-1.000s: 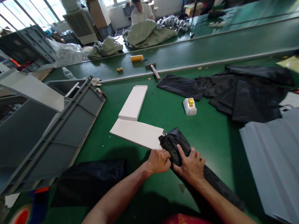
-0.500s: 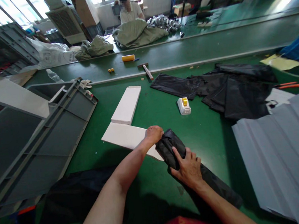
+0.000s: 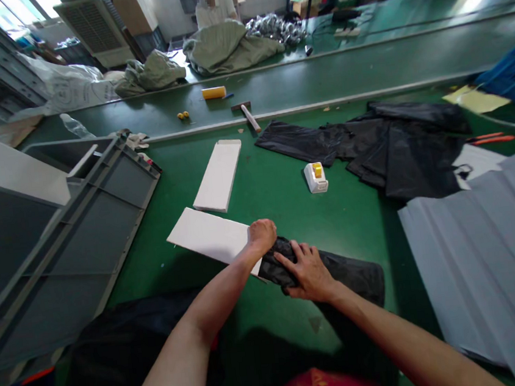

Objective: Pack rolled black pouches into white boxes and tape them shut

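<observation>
A long bundle in a black plastic bag [image 3: 351, 272] lies on the green table in front of me. My left hand [image 3: 262, 237] is closed at the bundle's left end, gripping the black plastic there; its fingertips are partly hidden. My right hand [image 3: 307, 270] is wrapped over the bundle from above, thumb and fingers apart across the plastic. What the bag holds is not visible. A flat white carton [image 3: 209, 232] extends from under my left hand and meets the bundle's end. Beyond it lies another white carton [image 3: 219, 175], narrow and flat.
A white tape dispenser [image 3: 316, 178] stands ahead, with black plastic bags [image 3: 400, 153] behind it on the right. Grey sheets [image 3: 488, 242] are at right, a large grey crate [image 3: 105, 233] at left. A hammer-like tool [image 3: 250, 119] lies near the raised ledge. Across the table is another person [image 3: 215, 13].
The bundle has swung so its near right end points more to the right, lying flatter across the table. Both hands have shifted slightly left with it, and the view has tilted a little.
</observation>
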A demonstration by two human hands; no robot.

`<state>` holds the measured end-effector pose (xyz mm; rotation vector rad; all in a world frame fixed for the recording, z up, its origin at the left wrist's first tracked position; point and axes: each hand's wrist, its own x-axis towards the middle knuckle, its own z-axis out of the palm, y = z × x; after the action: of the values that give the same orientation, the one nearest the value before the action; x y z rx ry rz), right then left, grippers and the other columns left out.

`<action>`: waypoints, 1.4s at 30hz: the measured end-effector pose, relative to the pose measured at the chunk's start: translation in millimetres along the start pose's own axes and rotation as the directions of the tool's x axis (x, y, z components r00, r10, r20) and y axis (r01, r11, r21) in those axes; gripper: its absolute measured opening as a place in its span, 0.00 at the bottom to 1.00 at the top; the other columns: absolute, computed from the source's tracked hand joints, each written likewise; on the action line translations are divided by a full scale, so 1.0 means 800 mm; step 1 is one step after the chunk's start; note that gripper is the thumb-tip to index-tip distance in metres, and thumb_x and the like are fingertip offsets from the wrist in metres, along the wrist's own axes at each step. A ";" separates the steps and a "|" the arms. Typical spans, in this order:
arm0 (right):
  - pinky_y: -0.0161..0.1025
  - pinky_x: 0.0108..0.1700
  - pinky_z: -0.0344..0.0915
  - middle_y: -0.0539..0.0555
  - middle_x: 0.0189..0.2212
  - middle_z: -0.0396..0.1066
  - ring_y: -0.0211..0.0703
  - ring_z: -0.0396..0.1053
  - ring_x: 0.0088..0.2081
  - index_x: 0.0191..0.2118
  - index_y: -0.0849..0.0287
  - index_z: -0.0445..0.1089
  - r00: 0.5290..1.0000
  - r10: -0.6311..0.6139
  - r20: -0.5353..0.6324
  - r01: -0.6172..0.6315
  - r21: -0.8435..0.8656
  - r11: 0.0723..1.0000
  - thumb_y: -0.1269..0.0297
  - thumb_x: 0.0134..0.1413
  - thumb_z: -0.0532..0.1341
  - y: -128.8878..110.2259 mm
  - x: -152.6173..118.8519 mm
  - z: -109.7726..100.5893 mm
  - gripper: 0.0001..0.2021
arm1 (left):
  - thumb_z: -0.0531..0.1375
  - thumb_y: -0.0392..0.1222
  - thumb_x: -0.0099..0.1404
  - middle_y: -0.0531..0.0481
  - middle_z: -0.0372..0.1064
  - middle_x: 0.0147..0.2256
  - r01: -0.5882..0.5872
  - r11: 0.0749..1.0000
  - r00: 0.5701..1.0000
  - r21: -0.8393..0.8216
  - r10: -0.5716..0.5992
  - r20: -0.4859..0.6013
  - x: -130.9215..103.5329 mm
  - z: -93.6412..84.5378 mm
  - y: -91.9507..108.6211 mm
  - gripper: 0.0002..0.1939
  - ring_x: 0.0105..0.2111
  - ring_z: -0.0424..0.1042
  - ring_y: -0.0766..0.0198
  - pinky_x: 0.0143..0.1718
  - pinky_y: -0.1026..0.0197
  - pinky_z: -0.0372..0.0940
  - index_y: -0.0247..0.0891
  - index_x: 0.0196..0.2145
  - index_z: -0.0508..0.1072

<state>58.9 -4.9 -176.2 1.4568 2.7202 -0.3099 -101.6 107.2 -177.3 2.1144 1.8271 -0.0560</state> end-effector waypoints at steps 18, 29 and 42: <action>0.58 0.51 0.50 0.68 0.62 0.50 0.69 0.55 0.53 0.65 0.43 0.54 0.995 -0.083 -0.055 0.088 0.080 0.993 0.48 0.39 0.68 -0.024 0.037 -0.002 0.45 | 0.51 0.59 0.66 0.30 0.61 0.56 0.665 0.723 0.534 -0.187 -0.635 -0.558 -0.081 -0.087 -0.245 0.33 0.56 0.59 0.38 0.53 0.38 0.56 0.32 0.60 0.62; 0.61 0.57 0.50 0.78 0.61 0.51 0.70 0.52 0.57 0.62 0.73 0.56 0.976 -0.210 -0.052 0.215 0.147 0.965 0.43 0.36 0.69 -0.037 0.068 0.001 0.52 | 0.41 0.67 0.64 0.23 0.70 0.46 0.835 0.523 0.508 -0.172 -0.852 -0.124 -0.117 -0.044 -0.317 0.42 0.47 0.70 0.35 0.42 0.43 0.66 0.23 0.47 0.73; 0.47 0.37 0.65 0.62 0.33 0.70 0.56 0.69 0.36 0.47 0.64 0.69 0.481 0.876 -0.036 -0.766 0.470 0.440 0.39 0.57 0.48 0.059 -0.066 0.032 0.32 | 0.43 0.61 0.66 0.20 0.68 0.48 0.809 0.540 0.545 -0.233 -0.837 -0.048 -0.123 -0.050 -0.272 0.37 0.49 0.69 0.33 0.47 0.41 0.63 0.21 0.46 0.72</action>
<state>125.7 -27.6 -202.0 2.9263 1.6937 -0.6394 -336.0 48.5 -165.4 0.9536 2.6531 0.0509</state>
